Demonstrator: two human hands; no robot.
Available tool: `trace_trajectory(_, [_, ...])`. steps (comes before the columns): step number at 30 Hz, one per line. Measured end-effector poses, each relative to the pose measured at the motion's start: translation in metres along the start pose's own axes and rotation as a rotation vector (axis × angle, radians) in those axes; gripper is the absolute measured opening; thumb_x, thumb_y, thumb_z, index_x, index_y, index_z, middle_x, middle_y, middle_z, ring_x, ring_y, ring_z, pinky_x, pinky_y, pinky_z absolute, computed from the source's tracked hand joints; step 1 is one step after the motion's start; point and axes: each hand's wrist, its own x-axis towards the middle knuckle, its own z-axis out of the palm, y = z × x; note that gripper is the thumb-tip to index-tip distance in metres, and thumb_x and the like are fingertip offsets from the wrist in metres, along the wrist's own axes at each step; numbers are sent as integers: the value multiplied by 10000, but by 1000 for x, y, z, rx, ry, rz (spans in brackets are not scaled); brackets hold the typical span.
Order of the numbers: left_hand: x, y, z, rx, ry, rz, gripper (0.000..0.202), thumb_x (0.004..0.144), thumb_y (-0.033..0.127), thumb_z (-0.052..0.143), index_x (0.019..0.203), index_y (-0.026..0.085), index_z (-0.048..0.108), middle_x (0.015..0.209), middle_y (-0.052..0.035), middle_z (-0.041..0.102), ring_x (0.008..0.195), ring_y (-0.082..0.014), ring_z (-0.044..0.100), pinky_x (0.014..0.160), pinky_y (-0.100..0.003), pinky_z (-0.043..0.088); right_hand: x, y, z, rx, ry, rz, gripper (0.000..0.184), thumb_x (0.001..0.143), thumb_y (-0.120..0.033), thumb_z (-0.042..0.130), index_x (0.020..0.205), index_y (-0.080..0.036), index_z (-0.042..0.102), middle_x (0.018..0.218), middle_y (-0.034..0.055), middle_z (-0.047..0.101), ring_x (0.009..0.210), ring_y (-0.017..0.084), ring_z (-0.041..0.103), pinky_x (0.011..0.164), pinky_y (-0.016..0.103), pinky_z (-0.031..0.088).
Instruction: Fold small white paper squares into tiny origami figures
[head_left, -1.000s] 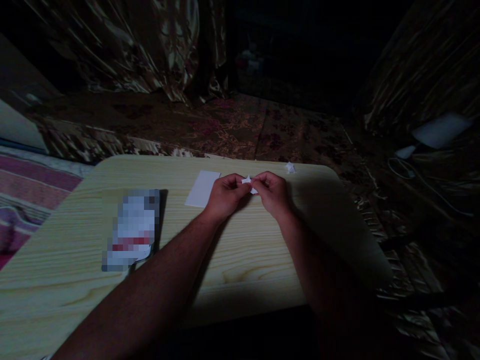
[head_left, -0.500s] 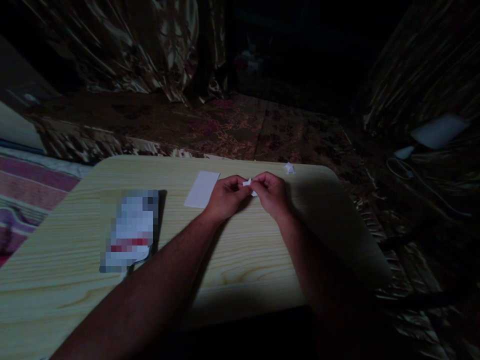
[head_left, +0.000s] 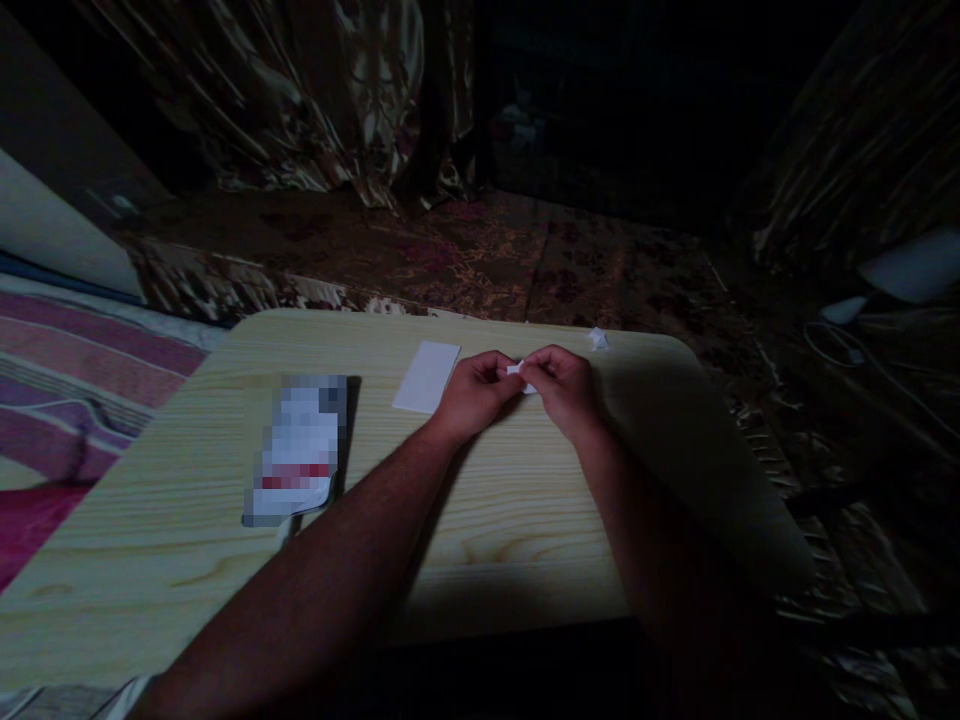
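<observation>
Small white folded-paper piece (head_left: 514, 371) is our clock's centre, with twelve towards the far edge of the pale wood-grained table (head_left: 480, 540); whether it touches the tabletop we cannot tell. Our bare left hand (head_left: 476, 395), at about eight o'clock, and our bare right hand (head_left: 562, 385), at about three, both pinch it between thumb and fingers. They hide most of it, so we cannot tell which crease they press.

We judge this to be fine shaping: we want one pinch steady while the other presses lightly, since a hard squeeze could flatten the points. At nine o'clock, beside our left hand, lies a flat white rectangular paper sheet (head_left: 424, 378), which our wrist should not drag. A white star-shaped paper (head_left: 598, 339) lies at two.
</observation>
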Motion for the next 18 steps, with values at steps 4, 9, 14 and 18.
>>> trace_trajectory(4, [1, -1, 1, -44, -13, -25, 275, 626, 327, 760, 787, 145, 631, 702, 6, 606, 587, -85, 508, 555, -205, 388, -1, -1, 0, -5, 22, -19, 110, 699, -280, 623, 714, -170, 620, 651, 0, 628, 610, 132, 571, 572, 240, 442])
trace_trajectory(9, [2, -4, 0, -35, 30, -33, 277, 638, 367, 752, 706, 138, 612, 672, 4, 602, 568, -83, 496, 550, -209, 388, -1, -1, 0, -49, 6, -29, 142, 716, -312, 614, 731, -172, 621, 670, 6, 633, 628, 135, 575, 590, 245, 448])
trace_trajectory(14, [2, -5, -1, -1, -9, -21, 261, 624, 340, 763, 707, 138, 620, 664, 5, 600, 560, -80, 478, 538, -205, 371, -1, 1, -1, -80, -12, -21, 126, 702, -298, 614, 722, -174, 607, 634, -9, 610, 591, 127, 555, 557, 238, 430])
trace_trajectory(18, [0, -3, -1, 1, -26, -2, 246, 638, 332, 753, 699, 137, 616, 647, 12, 588, 543, -72, 457, 522, -201, 353, -1, 3, -3, -94, -13, -47, 114, 703, -290, 616, 701, -177, 605, 618, -12, 602, 583, 128, 550, 554, 244, 427])
